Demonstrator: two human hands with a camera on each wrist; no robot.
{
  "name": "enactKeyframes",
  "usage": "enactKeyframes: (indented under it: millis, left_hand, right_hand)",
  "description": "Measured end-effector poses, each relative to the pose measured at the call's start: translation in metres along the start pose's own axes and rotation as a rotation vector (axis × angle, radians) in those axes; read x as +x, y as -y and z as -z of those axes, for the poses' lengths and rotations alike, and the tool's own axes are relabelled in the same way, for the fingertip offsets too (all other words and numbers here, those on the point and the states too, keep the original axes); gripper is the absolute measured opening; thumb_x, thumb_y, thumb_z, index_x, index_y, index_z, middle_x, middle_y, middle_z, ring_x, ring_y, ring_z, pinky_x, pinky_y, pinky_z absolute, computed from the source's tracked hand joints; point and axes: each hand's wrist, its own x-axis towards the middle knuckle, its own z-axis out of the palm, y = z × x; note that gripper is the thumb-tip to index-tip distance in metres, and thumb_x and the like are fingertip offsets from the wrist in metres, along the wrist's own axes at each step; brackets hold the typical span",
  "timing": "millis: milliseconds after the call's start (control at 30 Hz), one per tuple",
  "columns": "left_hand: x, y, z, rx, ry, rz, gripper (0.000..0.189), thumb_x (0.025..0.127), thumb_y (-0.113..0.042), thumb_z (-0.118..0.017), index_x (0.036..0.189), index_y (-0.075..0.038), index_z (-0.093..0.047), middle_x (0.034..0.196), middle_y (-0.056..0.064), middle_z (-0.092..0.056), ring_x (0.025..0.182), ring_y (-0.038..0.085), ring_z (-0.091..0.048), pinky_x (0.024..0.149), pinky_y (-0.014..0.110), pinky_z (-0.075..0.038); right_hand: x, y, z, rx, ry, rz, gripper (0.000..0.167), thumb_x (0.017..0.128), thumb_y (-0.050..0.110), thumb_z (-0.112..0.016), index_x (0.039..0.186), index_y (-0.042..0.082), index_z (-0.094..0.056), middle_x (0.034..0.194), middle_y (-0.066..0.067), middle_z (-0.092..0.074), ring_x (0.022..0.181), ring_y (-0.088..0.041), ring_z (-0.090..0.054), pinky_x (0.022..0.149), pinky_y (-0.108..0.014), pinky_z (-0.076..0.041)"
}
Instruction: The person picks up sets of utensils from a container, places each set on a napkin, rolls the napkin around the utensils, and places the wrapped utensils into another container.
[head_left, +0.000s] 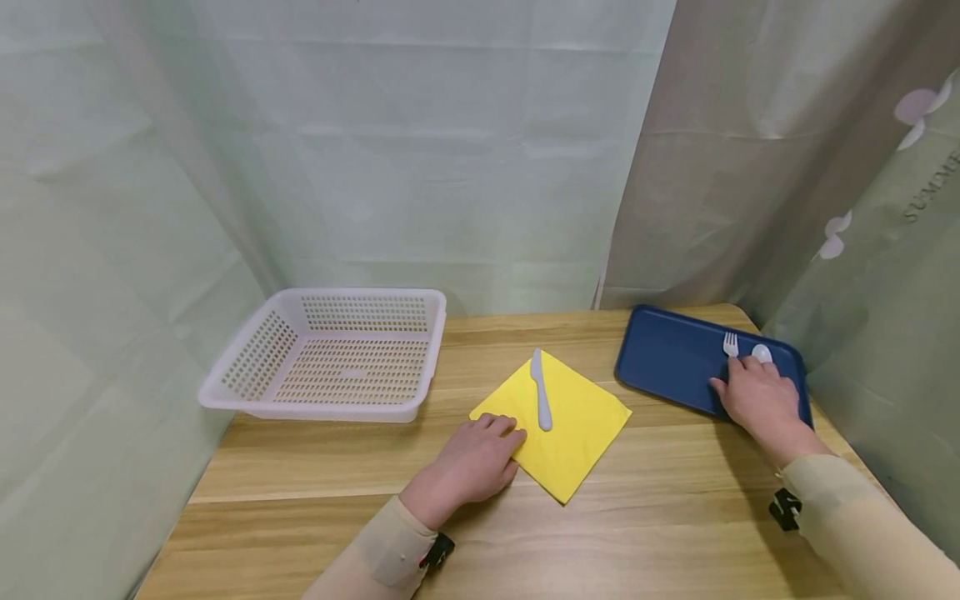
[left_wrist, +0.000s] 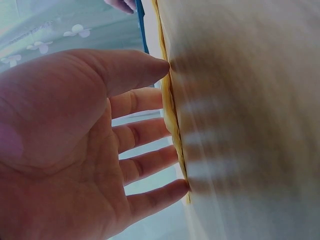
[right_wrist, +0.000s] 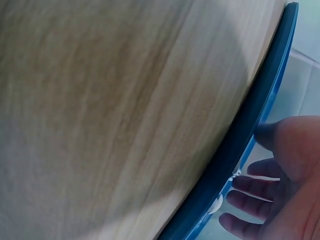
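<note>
A yellow folded napkin (head_left: 577, 425) lies on the table with a white plastic knife (head_left: 543, 396) on top. My left hand (head_left: 474, 460) rests at the napkin's left edge; in the left wrist view its extended fingertips touch the napkin's side (left_wrist: 172, 120). On the right, my right hand (head_left: 757, 400) is over the dark blue tray (head_left: 667, 354), where a white fork (head_left: 731, 344) and a white spoon (head_left: 761, 353) lie, their handles hidden by the hand. The right wrist view shows its fingers (right_wrist: 250, 202) spread and lightly bent above the tray, gripping nothing visible.
A white perforated plastic basket (head_left: 330, 410) stands at the back left of the wooden table (head_left: 315, 475). Pale curtains (head_left: 420, 167) hang behind and on both sides, close to the table's edges.
</note>
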Motion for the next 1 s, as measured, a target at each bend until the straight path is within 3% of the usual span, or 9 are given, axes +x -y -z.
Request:
enactKeyframes:
  millis: [233,600,1000]
  left_hand:
    - [0.0001,-0.001,0.0022,-0.004,0.014,0.009,0.042,0.108,-0.03,-0.07,0.147,-0.016,-0.069,0.148,0.007,-0.063,0.135,0.03,-0.06,0.109,0.049,-0.054]
    - [0.0005,-0.0004,0.0011,0.015,0.008,0.003,0.041,0.108,-0.03,-0.068,0.147,-0.016,-0.069,0.147,0.006,-0.063,0.133,0.03,-0.061,0.108,0.049,-0.054]
    - [0.0011,0.0004,-0.0006,0.018,0.007,0.001,0.04,0.108,-0.03,-0.069,0.146,-0.017,-0.07,0.146,0.006,-0.064,0.133,0.031,-0.061,0.109,0.05,-0.054]
  right_hand:
    - [-0.0006,-0.0024,-0.0012,-0.004,0.012,0.0,0.05,0.11,0.016,-0.061,0.14,-0.022,-0.052,0.131,-0.044,-0.053,0.119,-0.063,-0.05,0.096,-0.079,-0.047]
    - [0.0017,-0.0042,-0.0034,-0.003,-0.003,0.014,0.048,0.107,0.012,-0.063,0.139,-0.022,-0.053,0.129,-0.045,-0.055,0.117,-0.064,-0.054,0.096,-0.078,-0.048]
    - [0.002,-0.0013,-0.0043,0.017,-0.04,0.023,0.039,0.106,0.007,-0.06,0.136,-0.018,-0.058,0.119,-0.042,-0.06,0.108,-0.061,-0.059,0.086,-0.076,-0.051]
